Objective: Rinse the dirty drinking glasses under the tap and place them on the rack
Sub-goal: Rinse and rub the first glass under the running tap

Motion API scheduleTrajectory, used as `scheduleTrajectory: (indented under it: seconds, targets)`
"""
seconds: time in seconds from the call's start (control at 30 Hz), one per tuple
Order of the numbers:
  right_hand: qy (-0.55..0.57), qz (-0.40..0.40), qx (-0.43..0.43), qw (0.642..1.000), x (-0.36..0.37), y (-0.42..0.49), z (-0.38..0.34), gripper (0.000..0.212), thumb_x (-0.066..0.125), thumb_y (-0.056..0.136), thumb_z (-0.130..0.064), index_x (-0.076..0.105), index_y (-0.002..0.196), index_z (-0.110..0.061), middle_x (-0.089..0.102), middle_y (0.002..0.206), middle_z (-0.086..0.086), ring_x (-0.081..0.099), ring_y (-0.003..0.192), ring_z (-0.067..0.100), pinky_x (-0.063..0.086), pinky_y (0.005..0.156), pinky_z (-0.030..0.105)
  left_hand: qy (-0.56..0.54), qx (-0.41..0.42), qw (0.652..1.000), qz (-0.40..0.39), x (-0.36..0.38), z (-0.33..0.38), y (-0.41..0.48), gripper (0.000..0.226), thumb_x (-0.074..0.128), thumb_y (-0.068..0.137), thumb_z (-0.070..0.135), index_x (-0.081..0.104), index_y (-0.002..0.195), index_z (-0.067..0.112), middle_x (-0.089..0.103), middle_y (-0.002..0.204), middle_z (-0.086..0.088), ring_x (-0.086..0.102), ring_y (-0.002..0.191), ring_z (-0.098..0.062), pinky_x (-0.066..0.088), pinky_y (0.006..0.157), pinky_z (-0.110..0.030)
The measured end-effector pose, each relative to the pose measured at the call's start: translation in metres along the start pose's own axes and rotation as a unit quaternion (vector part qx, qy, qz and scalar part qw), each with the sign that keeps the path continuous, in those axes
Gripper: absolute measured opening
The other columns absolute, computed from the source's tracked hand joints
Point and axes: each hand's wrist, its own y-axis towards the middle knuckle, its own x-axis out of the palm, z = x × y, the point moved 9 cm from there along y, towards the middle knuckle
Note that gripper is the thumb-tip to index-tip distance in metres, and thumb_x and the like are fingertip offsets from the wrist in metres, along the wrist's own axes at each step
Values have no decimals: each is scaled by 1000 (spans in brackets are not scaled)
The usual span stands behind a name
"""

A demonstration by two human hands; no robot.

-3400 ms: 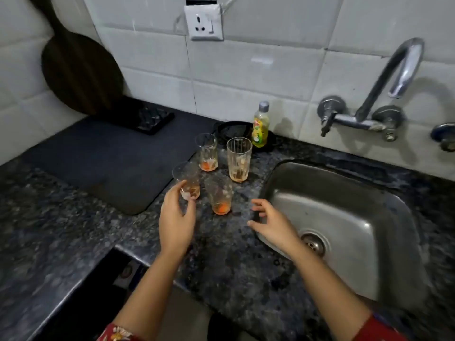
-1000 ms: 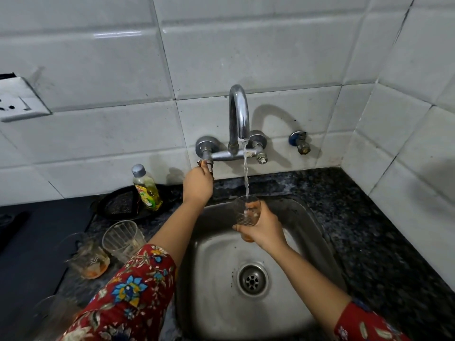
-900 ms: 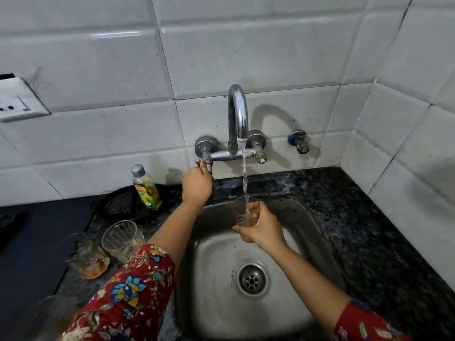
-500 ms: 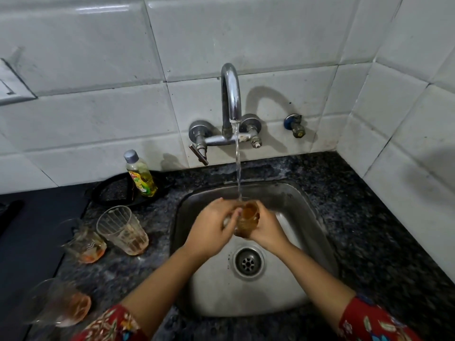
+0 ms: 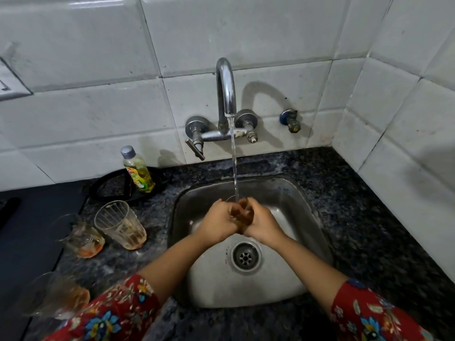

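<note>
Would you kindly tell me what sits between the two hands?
In the head view, the drinking glass, held by the left hand and right hand.

Sleeves red, floral print. Counter black, grey-speckled. Wall tiles white. Bottle yellow, grey cap. Glass dregs orange.

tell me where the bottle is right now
Head view, left side: the bottle stands by the tiled wall on a black tray, behind the ribbed glass and left of the tap.

Curled left hand against curled right hand
</note>
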Motion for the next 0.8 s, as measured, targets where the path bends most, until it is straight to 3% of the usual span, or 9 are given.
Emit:
scheduleTrajectory:
  seconds: [0.07,0.13,0.23,0.37,0.5,0.6,0.67,0.73,0.8]
  targets:
    - [52,-25,-1,998,3,0,-3,60,76,68,-1,47,118,-18,63,110,2,62,102,16,53,85,30,-26,63,993,99,-11,-3,-18,47,69,70,16,60,113,31,60,116,8,52,113,-5,32,111,-41]
    - [80,-54,-12,995,9,-2,-4,67,73,72,4,41,127,-14,59,117,2,59,107,13,50,87,20,-101,52,985,128,-13,-14,-25,84,68,65,23,32,140,34,32,145,4,29,137,-10,29,114,-29]
    - [111,-111,-12,987,22,-9,-2,72,68,77,8,32,133,-17,54,122,-1,57,108,4,50,86,16,-245,-42,968,11,3,-38,-18,116,77,59,19,8,150,39,12,157,4,26,143,-16,34,113,-36]
    - [161,-170,5,972,35,-16,2,75,63,85,2,18,141,-19,52,127,-2,57,114,6,50,94,23,-318,-104,923,-190,27,-39,-26,108,64,71,-12,7,150,35,40,143,1,50,121,-9,51,91,-24]
    - [156,-215,19,964,39,-18,-7,74,55,94,-19,2,144,-31,35,142,-7,33,136,11,30,112,27,-268,-70,956,-100,24,-41,-7,97,73,66,-14,27,143,24,53,129,1,52,121,-10,42,104,-25]
    - [-42,-110,-102,988,10,-15,-18,80,59,90,-33,1,144,-42,15,154,-7,14,142,10,16,117,37,-259,-63,962,-51,21,-46,0,62,71,61,-17,60,111,18,66,101,4,64,94,-6,51,83,-20]
    - [-247,-87,-235,936,0,-19,-31,60,59,88,-21,32,140,-35,32,149,-5,16,141,13,16,115,43,-260,-60,962,-64,19,-47,2,54,72,57,-15,62,101,13,68,88,7,66,83,-1,50,75,-19]
    - [-436,-100,-361,818,5,-22,-41,50,58,79,-5,56,125,-24,52,137,-5,25,138,17,17,113,47,-261,-62,960,-79,17,-53,4,58,71,57,-22,60,100,15,67,84,11,65,79,4,48,72,-12]
    - [-539,-87,-465,697,10,-23,-47,46,54,74,-3,64,115,-22,61,128,-7,41,134,18,20,110,44,-244,-68,963,-91,18,-55,6,62,70,57,-25,58,105,11,66,88,12,64,81,4,47,71,-9]
